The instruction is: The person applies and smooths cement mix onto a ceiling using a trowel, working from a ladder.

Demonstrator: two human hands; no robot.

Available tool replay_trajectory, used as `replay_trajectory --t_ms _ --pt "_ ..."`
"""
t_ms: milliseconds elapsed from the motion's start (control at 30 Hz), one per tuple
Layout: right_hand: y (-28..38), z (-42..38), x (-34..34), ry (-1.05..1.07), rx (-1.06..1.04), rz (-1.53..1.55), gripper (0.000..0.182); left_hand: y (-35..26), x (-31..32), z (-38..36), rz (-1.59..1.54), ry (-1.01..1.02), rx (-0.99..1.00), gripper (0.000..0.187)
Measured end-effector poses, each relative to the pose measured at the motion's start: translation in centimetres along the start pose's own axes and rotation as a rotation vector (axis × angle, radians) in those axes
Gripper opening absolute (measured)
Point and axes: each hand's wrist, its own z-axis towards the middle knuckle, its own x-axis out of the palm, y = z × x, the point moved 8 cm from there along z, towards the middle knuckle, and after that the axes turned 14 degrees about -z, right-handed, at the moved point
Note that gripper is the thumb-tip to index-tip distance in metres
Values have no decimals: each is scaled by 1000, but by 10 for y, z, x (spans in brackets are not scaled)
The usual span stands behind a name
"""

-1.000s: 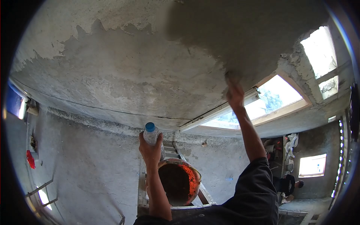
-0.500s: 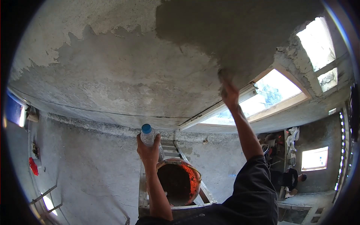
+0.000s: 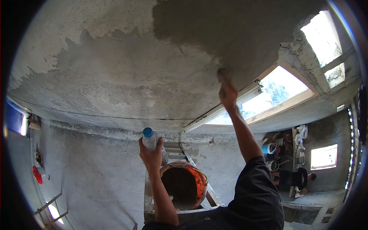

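Observation:
My left hand [image 3: 151, 153] is wrapped round a clear plastic bottle [image 3: 150, 141] with a blue cap, which stands tilted above a bucket. This orange, worn bucket [image 3: 199, 184] rests on a ladder [image 3: 174, 151] and has dark contents. Up at the wall [image 3: 126, 73], my right hand [image 3: 229, 94] reaches to the lower edge of a dark, wet-looking plaster patch [image 3: 218, 30]. A small dark shape [image 3: 221, 73] shows at its fingertips, too blurred for me to name. The right fingers look closed round it.
Right of my right hand is a framed window opening [image 3: 281, 86], with a pale beam [image 3: 245, 96] along it. Another person [image 3: 295, 179] is down at the right, near several buckets [image 3: 270, 148]. A red item [image 3: 37, 175] hangs at the far left.
My right hand has shifted slightly left and stays at the patch's lower edge. The left hand keeps its hold on the bottle. The view has turned a little, and buckets show more at right.

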Motion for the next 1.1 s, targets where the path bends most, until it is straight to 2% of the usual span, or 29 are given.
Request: replay_trajectory --t_ms 67,100,167,200,300,333,367,400,467,533,567,633,767,833,867,933,967,1033,1100 --pt "-12 34 -29 -179 166 -30 53 -1 1 0 7 -3 -23 52" --pt "-16 53 -34 -180 169 -33 53 1 2 0 9 1 -22 52" --pt "-22 75 -53 -370 160 -138 46 5 2 2 10 19 -15 55" --pt "-25 70 -48 -370 160 -141 46 6 3 2 9 21 -14 55" --pt "-30 26 4 -150 116 -44 51 5 4 1 15 25 -20 55" --pt "-21 10 13 -57 130 -22 53 4 5 1 6 24 -23 55" --pt "-8 -3 18 24 58 -7 52 4 4 0 0 24 -27 54" --pt "1 -11 11 32 51 -6 50 4 4 0 -1 26 -24 54" --pt "9 0 4 32 34 5 48 5 5 2 2 47 -21 56" --pt "-3 21 -28 -152 155 -49 43 5 5 1 19 39 -34 57" --pt "-4 39 -32 -148 160 -50 43 4 6 0 31 41 -38 58" --pt "-11 70 -54 -371 147 -95 42 3 6 -1 33 36 -23 55" --pt "-18 35 -11 -258 106 -72 40 -2 6 -2 36 7 6 52" --pt "-11 1 13 67 284 42 39 -1 6 0 29 21 11 52" --pt "5 -1 2 69 276 45 39 1 5 0 29 26 11 52" --pt "15 -7 -12 118 649 494 37 3 5 3 7 22 0 51" --pt "23 -11 -18 133 651 498 37 5 5 1 -4 37 -9 51" --pt "21 -51 -4 -54 1278 1384 36 3 5 0 0 41 -22 51" --pt "25 -65 -6 -16 1334 1427 34 3 7 0 -4 47 -22 52"
